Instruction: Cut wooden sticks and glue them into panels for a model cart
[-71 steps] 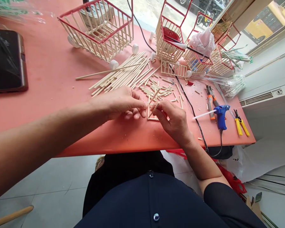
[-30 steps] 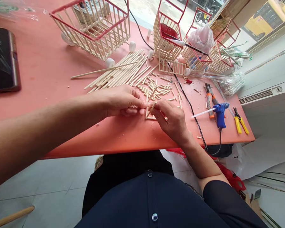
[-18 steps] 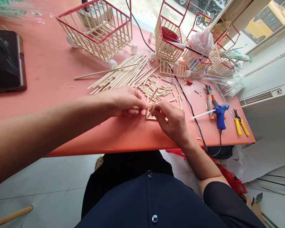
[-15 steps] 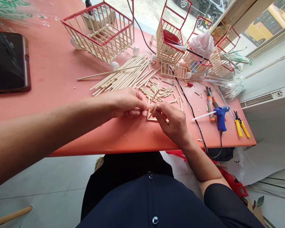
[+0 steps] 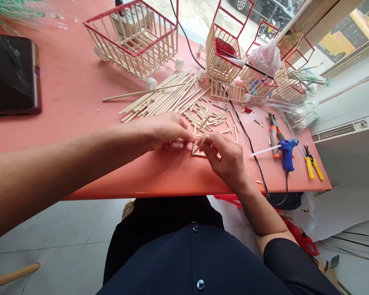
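Observation:
My left hand [image 5: 162, 131] and my right hand [image 5: 226, 157] meet over a small frame of wooden sticks [image 5: 199, 153] lying flat on the pink table [image 5: 80, 123]. My right hand's fingers pinch a short wooden stick [image 5: 202, 141] tilted over the frame. With its fingers pressed together, my left hand holds the frame's left side down. A scatter of short cut sticks [image 5: 207, 119] lies just beyond both hands, and a bundle of long sticks [image 5: 162, 98] lies behind my left hand.
A blue glue gun [image 5: 284, 151] with its black cord lies to the right, beside orange-handled pliers [image 5: 273, 129] and yellow cutters [image 5: 312, 166]. Stick baskets with red rims [image 5: 135, 39] [image 5: 224, 53] stand at the back. A dark tablet [image 5: 12, 76] lies far left.
Both hands stay at the small stick frame, with only slight finger shifts. The view has drifted a little.

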`<state>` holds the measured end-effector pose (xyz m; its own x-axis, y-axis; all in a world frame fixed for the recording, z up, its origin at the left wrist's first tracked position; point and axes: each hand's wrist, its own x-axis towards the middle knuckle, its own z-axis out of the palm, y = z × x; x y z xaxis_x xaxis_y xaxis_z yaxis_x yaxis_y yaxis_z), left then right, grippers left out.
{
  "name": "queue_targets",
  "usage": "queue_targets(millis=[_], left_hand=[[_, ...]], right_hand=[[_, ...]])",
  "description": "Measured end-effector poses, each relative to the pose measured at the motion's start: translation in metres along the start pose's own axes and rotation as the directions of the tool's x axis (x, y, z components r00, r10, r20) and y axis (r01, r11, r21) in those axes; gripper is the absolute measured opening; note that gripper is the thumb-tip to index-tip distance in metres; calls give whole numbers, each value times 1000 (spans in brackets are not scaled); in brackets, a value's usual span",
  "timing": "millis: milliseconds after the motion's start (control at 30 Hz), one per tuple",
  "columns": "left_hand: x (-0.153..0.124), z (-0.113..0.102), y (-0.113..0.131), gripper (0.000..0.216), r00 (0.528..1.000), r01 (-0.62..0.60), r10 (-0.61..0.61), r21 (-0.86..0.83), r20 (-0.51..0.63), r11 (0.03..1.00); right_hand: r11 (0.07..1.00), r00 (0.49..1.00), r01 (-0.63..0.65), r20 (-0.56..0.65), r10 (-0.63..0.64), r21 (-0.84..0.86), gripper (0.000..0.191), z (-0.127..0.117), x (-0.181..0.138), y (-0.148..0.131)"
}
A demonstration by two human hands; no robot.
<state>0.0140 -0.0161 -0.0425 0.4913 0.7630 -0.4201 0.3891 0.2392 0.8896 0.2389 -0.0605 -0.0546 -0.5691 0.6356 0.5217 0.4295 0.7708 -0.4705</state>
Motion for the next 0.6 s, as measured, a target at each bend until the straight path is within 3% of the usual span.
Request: queue_targets(millis=[200, 300, 367, 467, 533, 600], left_hand=[[-4, 1, 0, 17, 1000, -30, 30, -61, -9, 998], [-9, -7, -2, 12, 988, 45, -33, 74, -152, 996], [-14, -13, -2, 13, 956, 100, -36, 210, -290, 973], [-21, -18, -3, 19, 870, 94, 157, 470, -468, 878], [-24, -17, -5, 21, 839, 81, 247, 561, -484, 824], [-25, -15, -9, 23, 840, 51, 293, 604, -457, 795]], right_hand=[[1000, 1000, 10, -10, -10, 6, 21, 0, 0, 0], [1000, 1000, 10, -11, -10, 13, 22, 1, 1, 0], [1000, 1000, 16, -20, -16, 16, 23, 2, 1, -1], [1000, 999, 26, -33, -26, 10, 24, 3, 1, -2], [1000, 1000, 14, -27, -14, 11, 25, 3, 1, -2], [1000, 1000, -9, -18, 9, 11, 25, 2, 0, -2]])
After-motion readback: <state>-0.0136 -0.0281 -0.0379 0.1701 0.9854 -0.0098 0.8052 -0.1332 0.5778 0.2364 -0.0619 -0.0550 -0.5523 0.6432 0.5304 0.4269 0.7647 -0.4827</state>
